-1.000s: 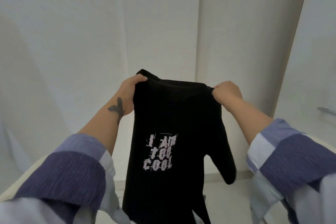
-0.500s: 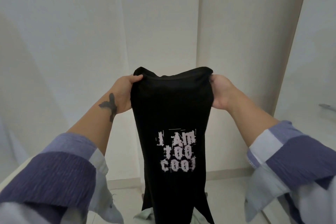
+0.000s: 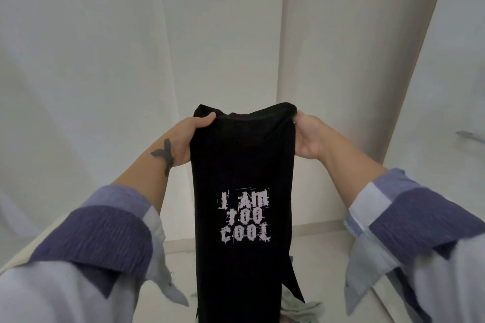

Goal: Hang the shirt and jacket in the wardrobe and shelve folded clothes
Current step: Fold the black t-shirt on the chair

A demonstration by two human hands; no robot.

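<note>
A black ribbed top [image 3: 242,165] with pale "I AM TOO COOL" lettering hangs in front of me, folded lengthwise into a narrow strip. My left hand [image 3: 187,139] grips its upper left corner, thumb on the front. At the upper right corner my right hand [image 3: 308,136] holds the fabric, fingers wrapped behind it. The lower end of the top runs out of view at the bottom.
White wardrobe panels [image 3: 210,34] stand straight ahead, with a door edge [image 3: 425,60] at the right and a metal handle [image 3: 469,136] beyond it. A pale green garment [image 3: 301,307] lies on the light surface below the top.
The loose sleeve at the right has been folded in, so the top is now a narrow strip. Both hands have shifted slightly, and the top hangs straighter.
</note>
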